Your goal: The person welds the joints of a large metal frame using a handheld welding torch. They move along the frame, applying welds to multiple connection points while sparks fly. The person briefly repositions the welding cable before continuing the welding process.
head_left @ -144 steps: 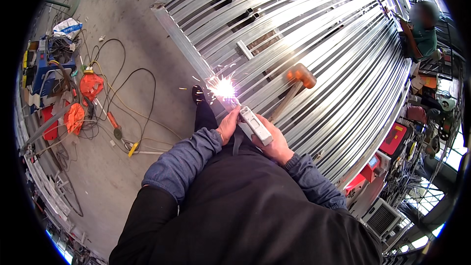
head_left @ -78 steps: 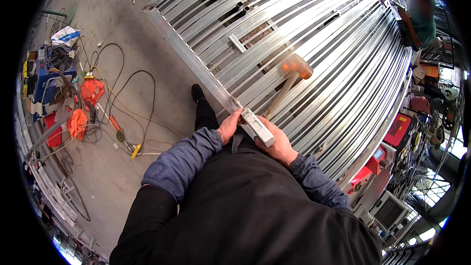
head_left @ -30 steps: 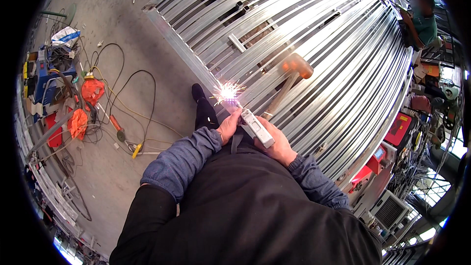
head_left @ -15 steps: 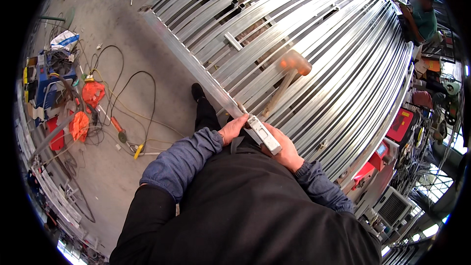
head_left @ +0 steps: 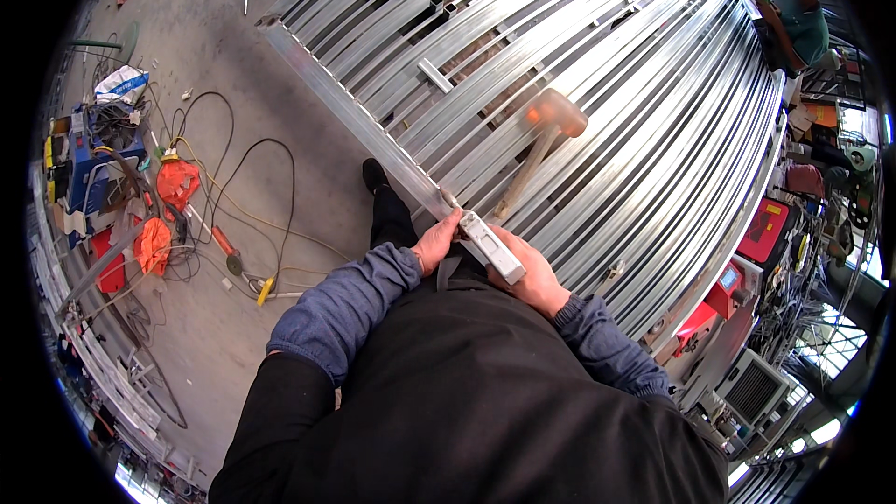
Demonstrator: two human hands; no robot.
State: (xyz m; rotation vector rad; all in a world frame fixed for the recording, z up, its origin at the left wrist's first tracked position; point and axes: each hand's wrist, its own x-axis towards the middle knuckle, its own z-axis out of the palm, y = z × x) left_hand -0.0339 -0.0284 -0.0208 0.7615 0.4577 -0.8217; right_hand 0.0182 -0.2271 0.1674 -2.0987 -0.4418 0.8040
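The slatted metal frame point(head_left: 569, 47) spread ahead and to the right of both hands, and working well against something that broad probably called for a settled stance, forearms close to your body, so that only the wrists made small corrections. Its edge rail point(head_left: 353, 114) ran away ahead and left of the left-hand grip point(head_left: 435, 245), and it likely served you best as a guide: a slow, even pace along that line, at one constant angle, would have been easier to judge than short jabs. The mallet point(head_left: 565, 115) lay on the frame ahead of the right-hand grip point(head_left: 537, 275), its handle's end just beyond your fingers, so any swing that way needed care not to nudge it. The pale, boxy hand tool point(head_left: 493, 250) lay within the right-hand grip, which was closed around its body, the rear end slanting back toward you and the front pointing ahead and left. The left-hand grip met the tool's front end from the left and touched it; how far those fingers were closed you could not tell, since they were partly hidden. Smallest of all, the slim tip point(head_left: 449, 198) stuck out just ahead of the left-hand grip, over the near part of the edge rail; whether it touched the metal could not be made out, so a clear look there seemed worth having, with bare fingers well back from it.
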